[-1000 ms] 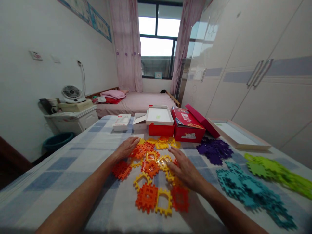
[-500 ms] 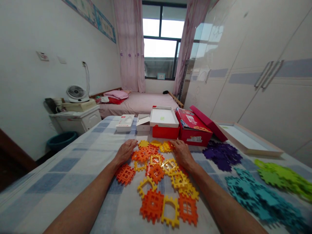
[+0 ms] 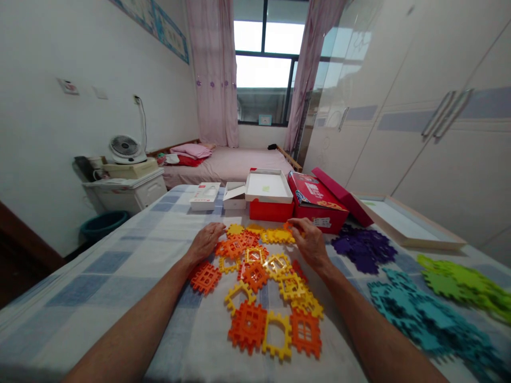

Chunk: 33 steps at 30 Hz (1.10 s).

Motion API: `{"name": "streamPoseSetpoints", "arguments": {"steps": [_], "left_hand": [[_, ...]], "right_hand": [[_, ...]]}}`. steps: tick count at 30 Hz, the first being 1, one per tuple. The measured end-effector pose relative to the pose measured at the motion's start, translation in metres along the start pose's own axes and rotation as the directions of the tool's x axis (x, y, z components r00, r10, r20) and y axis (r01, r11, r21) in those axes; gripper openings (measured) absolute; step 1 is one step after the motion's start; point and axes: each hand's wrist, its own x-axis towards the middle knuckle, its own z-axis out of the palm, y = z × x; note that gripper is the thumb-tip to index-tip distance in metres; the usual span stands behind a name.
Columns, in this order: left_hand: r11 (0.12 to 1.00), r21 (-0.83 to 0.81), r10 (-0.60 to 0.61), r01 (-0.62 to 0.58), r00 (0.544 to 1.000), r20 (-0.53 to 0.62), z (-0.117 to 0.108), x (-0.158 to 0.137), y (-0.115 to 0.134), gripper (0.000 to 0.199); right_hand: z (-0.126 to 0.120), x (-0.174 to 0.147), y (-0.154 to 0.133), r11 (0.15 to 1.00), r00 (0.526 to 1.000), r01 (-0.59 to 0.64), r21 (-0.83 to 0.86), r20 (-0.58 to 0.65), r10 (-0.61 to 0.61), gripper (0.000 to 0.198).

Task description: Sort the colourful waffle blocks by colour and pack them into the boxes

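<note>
Orange and yellow plastic interlocking building pieces (image 3: 255, 275), toothed squares with several window-like openings, lie spread between my forearms. My left hand (image 3: 206, 241) rests at the far left of the pile, fingers stretched forward beside a yellow piece (image 3: 235, 229); it holds nothing that I can see. At the far right, the fingertips of my right hand (image 3: 309, 243) pinch a small orange interlocking piece (image 3: 287, 225), partly hidden by the fingers. Yellow pieces (image 3: 275, 235) lie just left of that hand. Under my right wrist sits a red-orange piece (image 3: 299, 270).
Beyond the pile stand white boxes (image 3: 205, 196), a red box with a white tray (image 3: 271, 210) and a larger red box (image 3: 319, 205). Purple (image 3: 363, 247), teal (image 3: 429, 308) and green pieces (image 3: 463, 282) are heaped on the right, near a shallow box lid (image 3: 431, 242).
My right hand has shifted slightly right and lifted, now pinching an orange piece. More yellow pieces show beside it. My left hand stays at the pile's left edge; the view tilted slightly.
</note>
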Motion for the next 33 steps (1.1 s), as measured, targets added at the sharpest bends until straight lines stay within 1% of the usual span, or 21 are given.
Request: {"name": "streamPoseSetpoints", "arguments": {"steps": [1,2,3,5,6,7,8,10,11,13,15,17,19,20,21,22,24,26,29,31,33], "left_hand": [[1.0,0.002,-0.006,0.006,1.0,-0.003,0.0,0.0,-0.001,0.043],[1.0,0.006,-0.008,0.008,1.0,-0.002,0.001,0.0,-0.001,0.044],[1.0,0.01,-0.006,0.006,1.0,0.003,0.001,0.001,-0.001,0.044],[1.0,0.016,0.007,-0.007,1.0,0.013,0.001,0.001,-0.002,0.043],[1.0,0.018,0.015,-0.015,1.0,0.016,0.0,0.001,-0.002,0.043],[1.0,0.021,0.023,-0.023,1.0,0.019,0.0,0.001,-0.003,0.042],[0.999,0.022,0.027,-0.027,0.999,0.022,0.0,0.001,-0.004,0.042],[1.0,0.024,0.02,-0.021,0.999,0.027,-0.001,0.002,-0.006,0.043],[1.0,0.025,0.014,-0.014,1.0,0.028,0.0,0.002,-0.007,0.044],[1.0,0.03,-0.001,0.0,1.0,0.026,0.0,0.003,-0.009,0.047],[1.0,0.026,-0.016,0.016,1.0,0.015,0.001,0.004,-0.011,0.049],[0.999,0.015,-0.03,0.029,1.0,0.006,0.002,0.004,-0.011,0.051],[0.999,0.013,-0.034,0.034,0.999,0.009,0.002,0.004,-0.01,0.051],[0.999,0.017,-0.03,0.029,0.999,0.014,0.002,0.004,-0.01,0.05],[0.999,0.022,-0.023,0.022,1.0,0.019,0.001,0.004,-0.01,0.048],[1.0,0.025,-0.017,0.016,1.0,0.02,0.001,0.004,-0.01,0.047],[1.0,0.021,-0.011,0.011,1.0,0.011,0.001,0.004,-0.01,0.046],[1.0,0.016,-0.014,0.014,1.0,0.004,0.001,0.004,-0.01,0.047],[1.0,0.022,-0.01,0.01,1.0,0.012,0.002,0.004,-0.011,0.047],[1.0,0.031,-0.002,0.001,1.0,0.021,0.001,0.004,-0.011,0.045],[0.999,0.037,0.002,-0.003,1.0,0.023,0.001,0.005,-0.011,0.045]], "right_hand": [[0.001,-0.001,-0.008,0.999,1.0,-0.009,0.049,-0.019,0.01,0.023],[0.002,-0.003,-0.017,0.992,1.0,-0.029,0.12,-0.007,0.03,0.022],[0.005,-0.006,-0.026,0.976,0.998,-0.063,0.208,0.041,0.055,0.022],[0.011,-0.013,-0.044,0.915,0.975,-0.153,0.374,0.206,0.079,0.023],[0.013,-0.016,-0.052,0.889,0.957,-0.188,0.417,0.283,0.069,0.023],[0.015,-0.018,-0.057,0.885,0.942,-0.198,0.421,0.332,0.052,0.024],[0.015,-0.018,-0.059,0.903,0.935,-0.18,0.389,0.352,0.035,0.024],[0.008,-0.017,-0.058,0.962,0.938,-0.12,0.244,0.344,0.029,0.024],[0.002,-0.016,-0.055,0.983,0.938,-0.102,0.153,0.345,0.044,0.024],[-0.016,-0.014,-0.046,0.995,0.922,-0.095,-0.022,0.375,0.096,0.026],[-0.034,-0.016,-0.037,0.977,0.886,-0.097,-0.192,0.43,0.172,0.027],[-0.048,-0.022,-0.032,0.938,0.836,-0.09,-0.336,0.486,0.254,0.029],[-0.055,-0.031,-0.029,0.908,0.779,-0.085,-0.409,0.541,0.317,0.03],[-0.055,-0.036,-0.029,0.905,0.757,-0.078,-0.419,0.566,0.327,0.03],[-0.053,-0.04,-0.028,0.906,0.745,-0.067,-0.419,0.582,0.325,0.029],[-0.051,-0.043,-0.028,0.908,0.743,-0.058,-0.414,0.59,0.317,0.028],[-0.044,-0.046,-0.026,0.911,0.76,-0.061,-0.408,0.573,0.307,0.026],[-0.037,-0.048,-0.024,0.909,0.783,-0.109,-0.402,0.528,0.327,0.022],[-0.032,-0.05,-0.018,0.899,0.806,-0.189,-0.395,0.461,0.372,0.017],[-0.033,-0.052,-0.014,0.891,0.824,-0.217,-0.399,0.415,0.386,0.022],[-0.037,-0.052,-0.011,0.875,0.858,-0.212,-0.435,0.346,0.379,0.029]]}}
